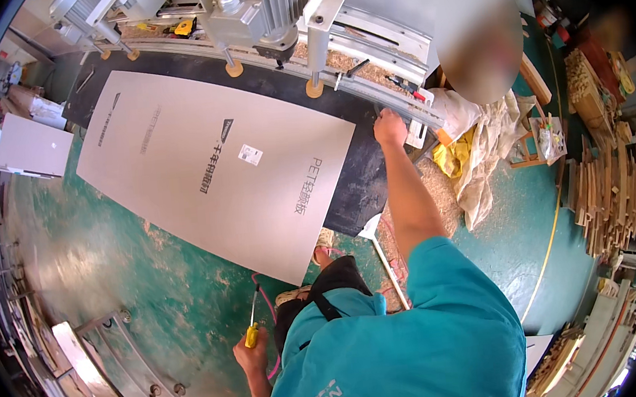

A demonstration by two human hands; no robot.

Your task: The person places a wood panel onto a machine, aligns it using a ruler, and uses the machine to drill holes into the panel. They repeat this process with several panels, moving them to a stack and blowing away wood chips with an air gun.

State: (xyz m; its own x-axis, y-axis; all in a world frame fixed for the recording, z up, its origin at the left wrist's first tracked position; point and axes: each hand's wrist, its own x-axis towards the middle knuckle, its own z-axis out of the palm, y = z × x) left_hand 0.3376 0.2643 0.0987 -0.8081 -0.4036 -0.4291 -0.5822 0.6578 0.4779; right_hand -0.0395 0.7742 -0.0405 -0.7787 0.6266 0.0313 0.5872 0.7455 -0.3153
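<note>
The left hand [250, 356] wraps its fingers round the smooth yellow handle of a slim, straight-shafted metal screwdriver [252, 333]. That tool is low at the person's left side, its shaft pointing away from the body, near a thin pink hose [267, 301]. The right arm is stretched forward, the right hand [390, 129] bent in at the far right part of a matt black, dust-scuffed tabletop [359, 187], beside a long grooved aluminium rail [393, 102]. Its fingers look curled, but I cannot tell whether they pinch anything.

A large, flat, pale pinkish-grey panel [198, 149] with dark print and a small white label [250, 154] lies on the tabletop. Its straight right edge leaves a black margin; another black strip runs along its far side, under round tan pads [234, 69] below a ribbed grey metal motor [284, 6]. The panel's near edge hides the tabletop's, and its near corner stands close to the person's legs.

To the left, smooth green floor [162, 252], dusted with shavings, spreads between the panel and a tubular metal wheeled frame [142, 361]. On the right, loose tan wood shavings [440, 194], a crumpled beige cloth [486, 155] and a white-handled scraper [390, 268] crowd the tabletop's end.
</note>
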